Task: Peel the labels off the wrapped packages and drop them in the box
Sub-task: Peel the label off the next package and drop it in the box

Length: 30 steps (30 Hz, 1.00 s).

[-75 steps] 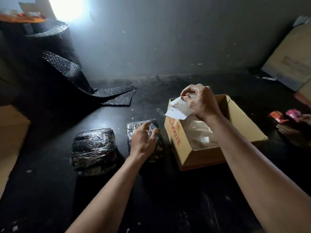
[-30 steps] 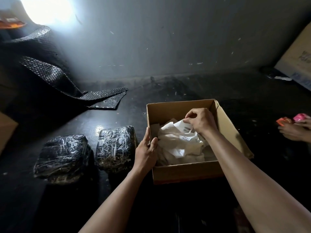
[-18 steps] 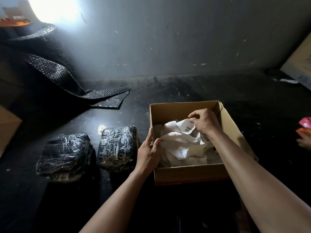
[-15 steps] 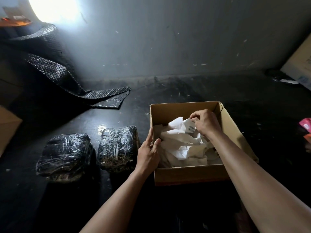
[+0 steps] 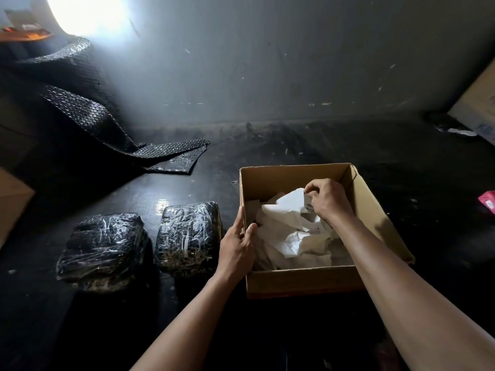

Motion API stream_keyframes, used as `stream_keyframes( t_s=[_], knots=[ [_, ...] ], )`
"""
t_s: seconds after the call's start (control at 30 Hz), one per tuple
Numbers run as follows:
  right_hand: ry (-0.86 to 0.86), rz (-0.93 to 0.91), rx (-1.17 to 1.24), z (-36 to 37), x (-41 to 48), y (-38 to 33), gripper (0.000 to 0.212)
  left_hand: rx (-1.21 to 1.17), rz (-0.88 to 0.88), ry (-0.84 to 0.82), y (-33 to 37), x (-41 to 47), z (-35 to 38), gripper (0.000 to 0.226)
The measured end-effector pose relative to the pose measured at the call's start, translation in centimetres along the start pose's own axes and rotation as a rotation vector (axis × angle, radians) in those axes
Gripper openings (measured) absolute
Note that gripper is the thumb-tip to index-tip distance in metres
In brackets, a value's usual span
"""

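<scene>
Box [image 5: 302, 281] open on dark table [image 5: 401, 156], part-filled with crumpled white labels [image 5: 289, 234]. Right hand [image 5: 330, 200] inside box near far wall, fingers pinched on a label [image 5: 293, 200] lying atop the pile. Left hand [image 5: 237, 249] clamped on box's left wall, thumb inside, fingers outside. Two packages in black bubble wrap and clear film just left of box: near package [image 5: 188, 236] close beside left hand, far package [image 5: 103, 247] next to it. Black bubble wrap [image 5: 107, 129] trailing at rear left.
</scene>
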State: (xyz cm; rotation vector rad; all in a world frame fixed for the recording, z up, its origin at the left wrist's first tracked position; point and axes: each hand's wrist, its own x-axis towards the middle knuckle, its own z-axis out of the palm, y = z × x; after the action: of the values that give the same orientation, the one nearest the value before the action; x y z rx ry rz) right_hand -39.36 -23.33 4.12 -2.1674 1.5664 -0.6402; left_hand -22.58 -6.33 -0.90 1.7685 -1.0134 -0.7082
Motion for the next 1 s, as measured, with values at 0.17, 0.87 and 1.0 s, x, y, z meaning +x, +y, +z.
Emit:
stream_keyframes(
  t_s=[0.17, 0.87, 1.0],
  knots=[
    [-0.001, 0.017, -0.06, 0.4, 0.2, 0.2, 0.017, 0.008, 0.017, 0.01, -0.2, 0.1, 0.1, 0.058],
    [-0.048, 0.048, 0.068, -1.8, 0.1, 0.3, 0.017, 0.019, 0.033, 0.018, -0.3, 0.1, 0.2, 0.057],
    [-0.013, 0.049, 0.003, -1.9, 0.3, 0.5, 0.016, 0.007, 0.024, 0.02, -0.2, 0.1, 0.2, 0.058]
  ],
)
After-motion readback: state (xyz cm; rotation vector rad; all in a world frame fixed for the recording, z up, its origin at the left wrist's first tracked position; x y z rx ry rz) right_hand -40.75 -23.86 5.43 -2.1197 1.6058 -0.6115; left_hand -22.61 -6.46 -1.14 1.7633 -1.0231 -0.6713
